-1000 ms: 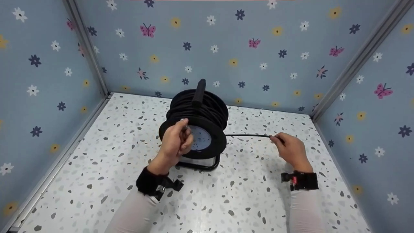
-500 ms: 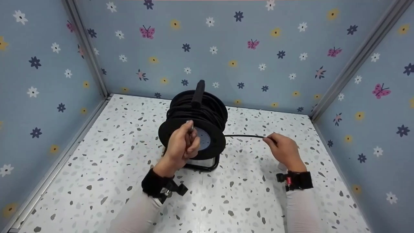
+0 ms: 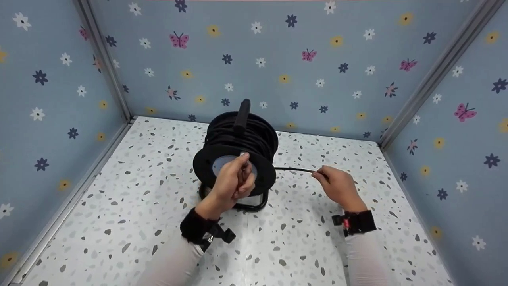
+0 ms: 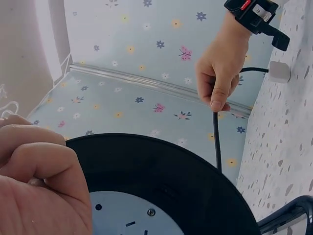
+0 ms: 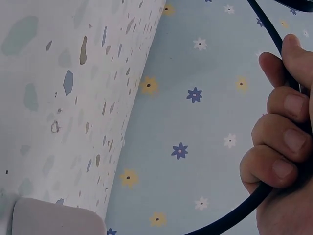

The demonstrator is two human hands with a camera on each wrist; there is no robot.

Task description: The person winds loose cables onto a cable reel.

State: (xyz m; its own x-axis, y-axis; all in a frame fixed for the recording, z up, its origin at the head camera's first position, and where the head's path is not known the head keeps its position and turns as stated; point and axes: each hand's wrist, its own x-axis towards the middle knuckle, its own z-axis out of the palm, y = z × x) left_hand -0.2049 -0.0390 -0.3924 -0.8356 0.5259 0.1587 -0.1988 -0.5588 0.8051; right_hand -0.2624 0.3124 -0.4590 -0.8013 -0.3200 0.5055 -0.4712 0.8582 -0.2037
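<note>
A black cable reel (image 3: 264, 167) stands on the speckled surface with dark cable wound on its drum. My left hand (image 3: 234, 182) is curled in front of its grey socket face (image 4: 122, 210), gripping a small crank knob mostly hidden by the fingers. To the right, my right hand (image 3: 339, 188) holds the free black cable (image 3: 295, 169) between thumb and fingers. That cable runs nearly level from the reel to the hand. In the right wrist view the curled fingers (image 5: 281, 137) wrap round it. Beyond the hand the cable leads to a white block-shaped end (image 4: 279, 72) lying on the surface.
The reel's black carrying handle (image 3: 242, 115) rises above the drum, and its tubular stand (image 3: 252, 207) rests beneath. Blue flowered panels (image 3: 278, 51) enclose the back and both sides, with metal strips (image 3: 107, 59) at the corners. White speckled surface (image 3: 285, 246) extends in front.
My left hand has moved rightward and slightly down across the reel's face, uncovering its left part. My right hand has come left toward the reel, and the stretch of cable between them is shorter.
</note>
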